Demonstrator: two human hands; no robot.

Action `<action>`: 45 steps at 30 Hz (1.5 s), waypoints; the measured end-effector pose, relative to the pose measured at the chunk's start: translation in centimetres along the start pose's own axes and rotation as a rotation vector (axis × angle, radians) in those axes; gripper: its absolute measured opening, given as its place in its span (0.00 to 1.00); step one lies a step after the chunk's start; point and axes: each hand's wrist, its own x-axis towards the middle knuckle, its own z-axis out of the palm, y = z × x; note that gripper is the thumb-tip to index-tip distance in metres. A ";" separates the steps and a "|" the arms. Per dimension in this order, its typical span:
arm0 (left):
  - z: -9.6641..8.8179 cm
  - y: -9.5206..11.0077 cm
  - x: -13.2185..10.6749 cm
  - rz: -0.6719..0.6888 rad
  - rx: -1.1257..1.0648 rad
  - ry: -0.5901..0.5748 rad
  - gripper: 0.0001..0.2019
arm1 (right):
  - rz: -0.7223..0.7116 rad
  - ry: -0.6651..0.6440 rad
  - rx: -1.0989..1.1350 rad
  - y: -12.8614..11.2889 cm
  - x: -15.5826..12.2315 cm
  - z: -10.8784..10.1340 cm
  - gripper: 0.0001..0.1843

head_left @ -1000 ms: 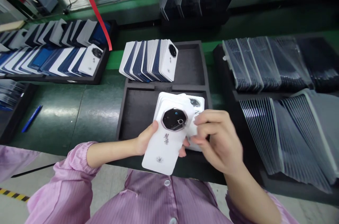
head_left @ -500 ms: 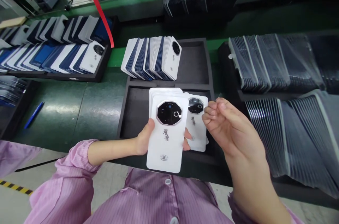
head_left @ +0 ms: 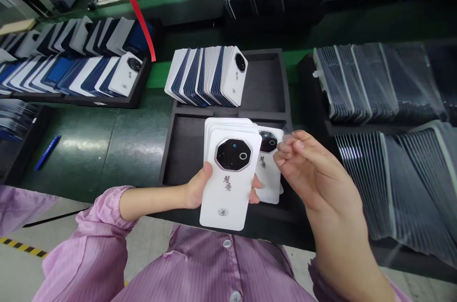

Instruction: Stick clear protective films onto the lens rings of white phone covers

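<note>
Panels (head_left: 228, 199) in left hand (head_left: 197, 188) point lengthwise away, camera end (head_left: 233, 154) farthest.

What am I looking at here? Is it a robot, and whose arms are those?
There's no robot here! These are a person's own two bare hands. One camera sits on that person's head and looks forward and down, so you see almost what they see.

The left hand holds a small stack of white phone covers. The right hand has its fingertips pinched together; something see-through seems to be there, but it's too faint to be sure.

On the green table sits a black tray with a row of white and blue covers in its far part. A blue pen lies off to the left.
</note>
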 end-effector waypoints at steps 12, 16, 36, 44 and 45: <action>-0.1 0.0 -0.1 -0.020 0.025 0.001 0.47 | 0.062 0.045 0.094 0.0 -0.1 0.3 0.10; -0.2 0.0 -0.1 -0.010 -0.003 -0.020 0.46 | 0.086 0.070 0.143 -0.2 -0.3 0.7 0.11; -1.1 -0.6 0.7 -0.122 -0.100 0.058 0.44 | -0.157 0.032 -0.115 -1.1 -1.6 1.8 0.19; -2.2 -1.5 0.7 -0.207 -0.004 0.003 0.48 | -0.266 -0.073 -0.305 -0.8 -2.3 2.9 0.20; -2.2 -1.4 0.7 -0.215 0.006 -0.001 0.48 | -0.270 -0.082 -0.320 -0.7 -2.4 3.0 0.19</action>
